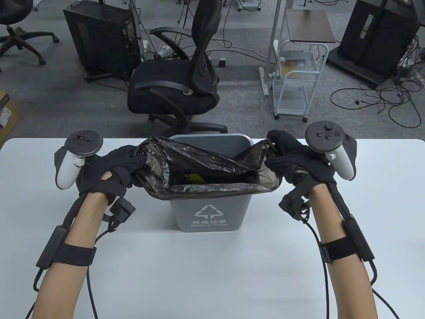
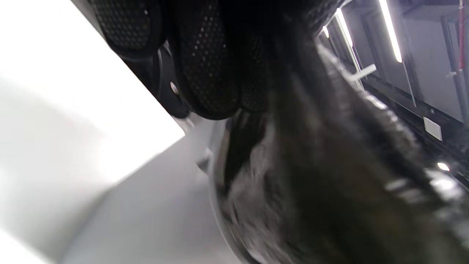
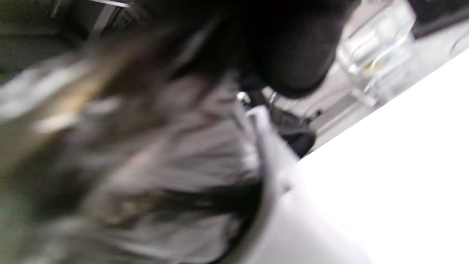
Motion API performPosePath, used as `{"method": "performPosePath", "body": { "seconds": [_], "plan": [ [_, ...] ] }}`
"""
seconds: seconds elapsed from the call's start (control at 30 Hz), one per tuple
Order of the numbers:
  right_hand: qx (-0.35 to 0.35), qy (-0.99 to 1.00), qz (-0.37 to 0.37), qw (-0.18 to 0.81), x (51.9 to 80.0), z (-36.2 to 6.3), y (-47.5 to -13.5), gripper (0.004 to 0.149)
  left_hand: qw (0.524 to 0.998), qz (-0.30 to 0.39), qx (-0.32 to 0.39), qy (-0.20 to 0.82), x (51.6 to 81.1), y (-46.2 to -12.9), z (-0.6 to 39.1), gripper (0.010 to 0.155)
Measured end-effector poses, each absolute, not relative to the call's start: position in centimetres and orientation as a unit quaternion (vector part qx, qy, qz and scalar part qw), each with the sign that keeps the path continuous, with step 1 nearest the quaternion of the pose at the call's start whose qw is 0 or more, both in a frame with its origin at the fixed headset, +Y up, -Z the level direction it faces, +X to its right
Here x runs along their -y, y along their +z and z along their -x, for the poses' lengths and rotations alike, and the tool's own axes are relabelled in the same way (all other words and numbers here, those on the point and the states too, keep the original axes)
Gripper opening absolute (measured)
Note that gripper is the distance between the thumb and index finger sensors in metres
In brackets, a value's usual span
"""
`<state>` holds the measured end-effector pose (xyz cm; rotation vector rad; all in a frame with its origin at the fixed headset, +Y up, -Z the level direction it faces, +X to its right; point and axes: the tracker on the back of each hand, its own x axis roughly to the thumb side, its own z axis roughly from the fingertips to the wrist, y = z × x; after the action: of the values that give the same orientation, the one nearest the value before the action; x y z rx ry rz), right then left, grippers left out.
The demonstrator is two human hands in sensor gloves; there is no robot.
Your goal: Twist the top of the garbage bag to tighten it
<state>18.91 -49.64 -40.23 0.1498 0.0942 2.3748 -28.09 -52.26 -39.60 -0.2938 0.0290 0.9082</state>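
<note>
left hand and right hand each clutch bunched film of the garbage bag at opposite bin sides, likely to gather its top for twisting

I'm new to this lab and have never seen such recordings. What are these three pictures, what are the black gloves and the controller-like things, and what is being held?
No robot here: these are a person's two hands in black sensor gloves. The controller-like things are trackers strapped to the backs of the hands, not held.

The table view looks down from above. On the white table stands a grey bin lined with a dark garbage bag. The left hand grips the bag's edge on one side, the right hand on the other, holding it spread open. The top is not yet twisted.

The other two pictures come from cameras on the wrists, tilted and blurry. Each shows gloved fingers up close against crumpled bag plastic, with the bin's rim nearby.
</note>
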Motion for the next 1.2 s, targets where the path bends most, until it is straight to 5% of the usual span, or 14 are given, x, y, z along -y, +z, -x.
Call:
{"method": "performPosePath", "body": {
  "seconds": [0.27,0.43,0.63,0.77,0.93,1.07,1.2],
  "plan": [
    [0.039,0.946,0.001,0.322,49.1,-20.3,-39.9,0.07,0.928,0.075,-0.07,0.357,50.6,-38.1,31.0,0.06],
    [0.109,0.946,0.036,0.303,48.9,-19.9,-39.8,0.039,0.951,0.044,-0.089,0.294,49.5,-37.6,30.7,0.056],
    [0.082,0.839,0.028,0.537,49.7,-21.9,-40.1,0.035,0.905,0.07,-0.058,0.416,49.3,-37.4,32.1,0.048],
    [0.034,0.745,-0.016,0.666,51.4,-23.3,-40.7,0.037,0.8,0.128,0.04,0.585,50.8,-38.1,33.4,0.044],
    [0.035,0.71,-0.086,0.698,52.5,-23.7,-41.1,0.04,0.711,0.155,0.094,0.679,52.6,-38.6,33.6,0.044],
    [0.051,0.799,-0.134,0.583,51.6,-23.2,-41.0,0.074,0.71,0.171,0.132,0.67,52.7,-38.7,33.0,0.071],
    [0.04,0.895,-0.155,0.416,50.4,-21.2,-40.9,0.08,0.8,0.144,0.119,0.571,51.6,-38.6,32.0,0.097]
  ]
}}
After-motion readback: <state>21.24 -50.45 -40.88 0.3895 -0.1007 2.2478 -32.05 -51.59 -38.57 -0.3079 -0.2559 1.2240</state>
